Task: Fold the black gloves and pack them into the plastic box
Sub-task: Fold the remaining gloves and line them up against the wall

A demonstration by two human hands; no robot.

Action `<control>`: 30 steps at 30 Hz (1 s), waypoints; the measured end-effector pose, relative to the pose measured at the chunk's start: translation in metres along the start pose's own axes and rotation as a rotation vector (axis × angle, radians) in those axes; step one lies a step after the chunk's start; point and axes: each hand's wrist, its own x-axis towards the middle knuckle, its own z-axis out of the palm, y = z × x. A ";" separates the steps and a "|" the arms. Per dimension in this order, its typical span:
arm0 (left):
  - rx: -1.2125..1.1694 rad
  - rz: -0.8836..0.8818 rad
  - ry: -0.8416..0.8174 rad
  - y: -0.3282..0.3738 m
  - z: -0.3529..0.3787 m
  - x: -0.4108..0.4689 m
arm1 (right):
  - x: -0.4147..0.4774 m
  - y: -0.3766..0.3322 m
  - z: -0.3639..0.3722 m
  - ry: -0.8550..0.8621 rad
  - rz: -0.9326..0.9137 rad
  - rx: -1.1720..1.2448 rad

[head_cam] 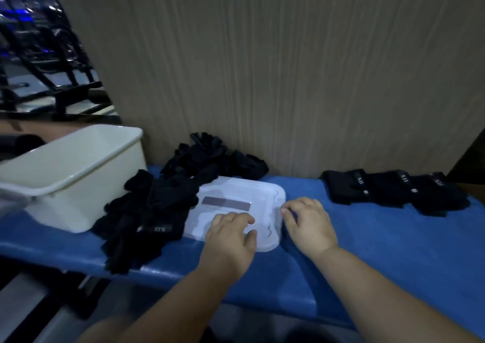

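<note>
A clear plastic box (236,198) with its lid on lies on the blue bench, a grey label on top. My left hand (231,237) rests on the lid's near part with fingers spread flat. My right hand (307,224) curls its fingers over the box's right edge. A loose heap of black gloves (147,216) lies left of the box, and more black gloves (215,159) are piled behind it against the wall. Folded black gloves (393,190) lie in a row at the right.
A cream plastic tub (73,174) stands at the left on the blue bench (393,251). A wood-grain wall panel (288,67) rises right behind the bench. The bench's front edge runs diagonally below my forearms. Dark gym equipment shows at the far left.
</note>
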 end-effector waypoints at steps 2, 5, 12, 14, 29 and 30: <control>0.029 0.013 0.139 -0.027 -0.012 -0.020 | -0.004 -0.030 0.014 -0.067 -0.042 0.065; 0.081 -0.045 0.306 -0.058 -0.035 -0.038 | -0.008 -0.072 0.032 -0.157 -0.088 0.163; 0.100 -0.187 0.538 -0.097 -0.066 -0.040 | -0.002 -0.143 0.059 -0.228 0.000 0.377; 0.080 -0.207 0.537 -0.104 -0.067 -0.029 | 0.008 -0.156 0.063 -0.245 0.070 0.441; -0.018 -0.366 0.343 -0.106 -0.066 0.016 | 0.056 -0.183 0.084 -0.148 0.340 0.812; -0.032 -0.354 0.350 -0.102 -0.066 0.017 | 0.056 -0.181 0.081 -0.117 0.334 0.843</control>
